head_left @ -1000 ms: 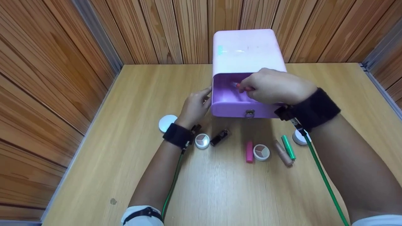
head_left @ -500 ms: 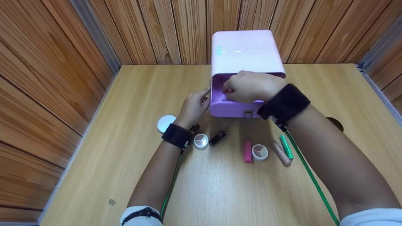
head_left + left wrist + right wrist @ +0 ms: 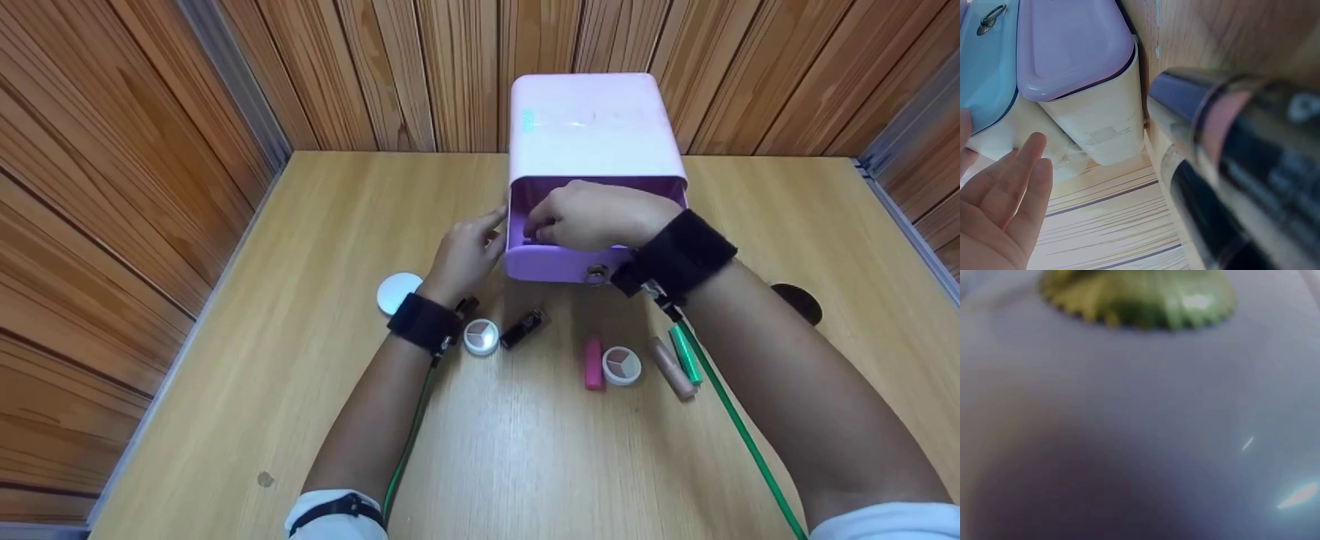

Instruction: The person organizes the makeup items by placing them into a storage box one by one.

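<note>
A pink cabinet (image 3: 596, 124) stands at the back with its purple drawer (image 3: 547, 264) pulled out. My right hand (image 3: 589, 216) reaches over the drawer front, its bent fingers low inside near the left side. What those fingertips touch or hold is hidden. My left hand (image 3: 466, 251) has its fingers extended against the cabinet's left side; in the left wrist view, the fingers (image 3: 1027, 169) lie beside a blue drawer front (image 3: 991, 62) and the purple one. The right wrist view is filled by the blurred drawer front (image 3: 1157, 382) and its brass handle base (image 3: 1145, 298).
Before the cabinet lie a black tube (image 3: 525, 328), a pink tube (image 3: 593, 364), a brown tube (image 3: 673, 369), a green tube (image 3: 685, 354) and two round palettes (image 3: 481, 337). A white round lid (image 3: 398, 292) lies left, a dark disc (image 3: 797, 303) right. Wooden walls (image 3: 450, 75) enclose the table.
My right hand has moved left and lower into the drawer. The red stick it pinched is now out of sight. My left hand has stayed at the cabinet's side.
</note>
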Motion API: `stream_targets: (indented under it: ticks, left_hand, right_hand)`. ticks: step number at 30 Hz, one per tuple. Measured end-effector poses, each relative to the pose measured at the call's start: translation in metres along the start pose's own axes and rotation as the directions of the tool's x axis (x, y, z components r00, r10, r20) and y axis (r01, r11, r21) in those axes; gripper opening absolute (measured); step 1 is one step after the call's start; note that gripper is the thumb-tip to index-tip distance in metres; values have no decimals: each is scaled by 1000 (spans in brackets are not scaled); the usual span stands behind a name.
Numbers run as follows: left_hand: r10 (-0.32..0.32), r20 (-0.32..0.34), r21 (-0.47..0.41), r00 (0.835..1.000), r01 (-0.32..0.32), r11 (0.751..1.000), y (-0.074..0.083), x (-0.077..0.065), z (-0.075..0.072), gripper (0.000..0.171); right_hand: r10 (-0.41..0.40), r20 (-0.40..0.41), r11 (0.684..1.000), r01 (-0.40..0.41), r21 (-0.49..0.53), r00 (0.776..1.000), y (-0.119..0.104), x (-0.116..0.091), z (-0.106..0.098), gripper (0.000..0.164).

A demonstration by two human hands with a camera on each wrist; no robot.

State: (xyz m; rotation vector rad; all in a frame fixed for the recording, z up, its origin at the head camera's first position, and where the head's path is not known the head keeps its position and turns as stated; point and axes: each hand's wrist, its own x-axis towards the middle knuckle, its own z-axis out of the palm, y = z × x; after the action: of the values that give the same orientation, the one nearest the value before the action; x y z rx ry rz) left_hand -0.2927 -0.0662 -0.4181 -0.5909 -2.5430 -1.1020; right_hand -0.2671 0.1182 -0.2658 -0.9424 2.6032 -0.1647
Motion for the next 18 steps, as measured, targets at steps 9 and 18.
stream_targets:
  ticks: [9, 18]
  left_hand:
    - [-11, 3, -14, 1000, 11, 1000, -1, -1, -1, 41]
    - [3, 4, -27, 1000, -3, 1000, -2, 1, 0, 40]
  right_hand:
    - [-50, 1, 997, 50, 60, 999, 4, 1, 3, 34]
    - [-54, -22, 993, 56, 108, 998, 7, -3, 5, 39]
